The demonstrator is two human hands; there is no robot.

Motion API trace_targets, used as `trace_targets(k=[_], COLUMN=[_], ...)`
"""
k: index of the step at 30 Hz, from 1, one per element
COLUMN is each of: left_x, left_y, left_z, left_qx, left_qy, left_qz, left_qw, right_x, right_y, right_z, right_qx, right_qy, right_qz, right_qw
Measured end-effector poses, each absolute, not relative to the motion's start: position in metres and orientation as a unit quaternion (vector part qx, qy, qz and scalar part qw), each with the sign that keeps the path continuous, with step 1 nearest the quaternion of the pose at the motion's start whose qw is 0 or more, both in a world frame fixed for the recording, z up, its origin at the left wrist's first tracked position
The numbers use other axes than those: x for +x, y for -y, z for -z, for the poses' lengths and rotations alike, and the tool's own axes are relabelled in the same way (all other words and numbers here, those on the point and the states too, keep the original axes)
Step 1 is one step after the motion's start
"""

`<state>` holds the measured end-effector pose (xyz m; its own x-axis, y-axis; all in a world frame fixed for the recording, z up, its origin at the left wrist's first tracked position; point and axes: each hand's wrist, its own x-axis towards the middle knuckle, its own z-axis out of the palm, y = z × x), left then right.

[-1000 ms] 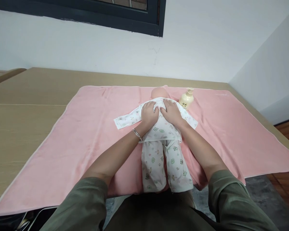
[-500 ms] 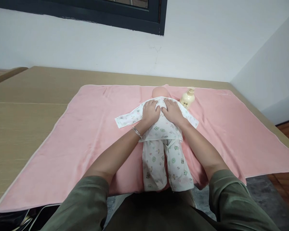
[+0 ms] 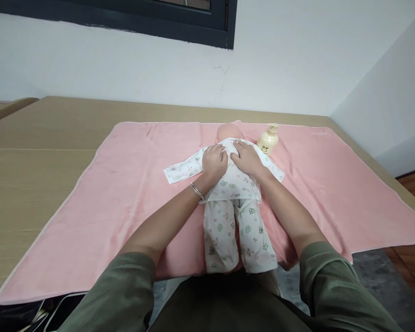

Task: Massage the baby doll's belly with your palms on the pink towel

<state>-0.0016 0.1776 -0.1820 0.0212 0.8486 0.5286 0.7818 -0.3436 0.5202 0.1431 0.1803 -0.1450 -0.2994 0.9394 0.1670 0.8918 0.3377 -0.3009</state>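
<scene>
A baby doll (image 3: 228,130) lies on a pink towel (image 3: 124,184), head away from me, dressed in a white printed top (image 3: 235,182) and matching trousers (image 3: 237,235). My left hand (image 3: 213,161) rests flat on the doll's upper chest, a silver bangle on its wrist. Beside it my right hand (image 3: 246,159) lies on the same chest, fingers spread, nearly touching the left. Both palms press on the top's fabric near the collar; neither visibly grips it. The doll's sleeves spread out to both sides.
A cream pump bottle (image 3: 268,140) stands on the towel just right of the doll's head. The towel covers a tan wooden table (image 3: 38,138) against a white wall. A dark window frame (image 3: 159,23) is above. Cables (image 3: 51,309) hang at the near left edge.
Both hands stay on the doll's chest; only slight shifts of the fingers and of the view.
</scene>
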Motion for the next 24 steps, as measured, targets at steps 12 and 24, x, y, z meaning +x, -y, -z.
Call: trace_targets(k=[12, 24], left_x=[0.0, -0.001], left_y=[-0.1772, -0.1842], left_z=[0.1826, 0.1829], left_qx=[0.716, 0.718], left_qy=[-0.572, -0.578], left_qz=[-0.399, -0.382], left_qw=[0.039, 0.071], right_x=[0.1423, 0.1408], right_y=[-0.1813, -0.1772], right_z=[0.1414, 0.1387], right_qx=[-0.584, -0.584], right_qy=[0.789, 0.784], right_qz=[-0.096, -0.081], right_qw=[0.162, 0.196])
